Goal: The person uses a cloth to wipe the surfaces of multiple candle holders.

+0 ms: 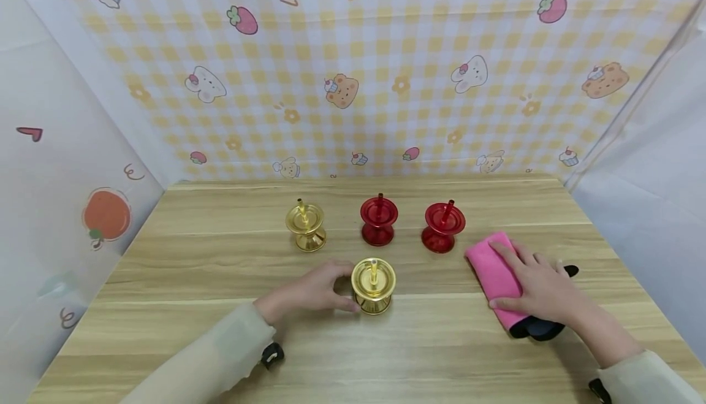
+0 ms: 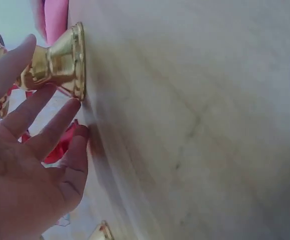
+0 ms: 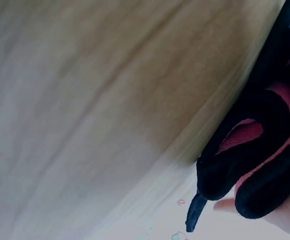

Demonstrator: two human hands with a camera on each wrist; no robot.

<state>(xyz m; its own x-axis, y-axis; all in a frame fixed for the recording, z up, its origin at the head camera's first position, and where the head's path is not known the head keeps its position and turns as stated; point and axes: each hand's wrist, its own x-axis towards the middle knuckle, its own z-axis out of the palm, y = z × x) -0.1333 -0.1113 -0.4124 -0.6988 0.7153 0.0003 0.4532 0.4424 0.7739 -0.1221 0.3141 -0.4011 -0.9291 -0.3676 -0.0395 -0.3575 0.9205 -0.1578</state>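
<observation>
A gold candle holder [image 1: 373, 284] stands upright on the table, a short tube rising from its dish. My left hand [image 1: 317, 285] is at its left side, thumb and fingers spread about the waist and base. In the left wrist view the fingers [image 2: 59, 125] are fairly straight beside the gold candle holder [image 2: 64, 62]; a firm hold does not show. My right hand [image 1: 543, 284] rests on a folded pink cloth [image 1: 493, 269] with black edging, fingers extended over its top. The right wrist view shows the layered folds of the cloth [image 3: 255, 145] from the side.
Behind the near holder stand another gold candle holder [image 1: 310, 240] and two red ones, one in the middle [image 1: 377, 232] and one farther right [image 1: 439, 240]. A patterned curtain [image 1: 386, 54] hangs along the back edge of the wooden table [image 1: 209, 257].
</observation>
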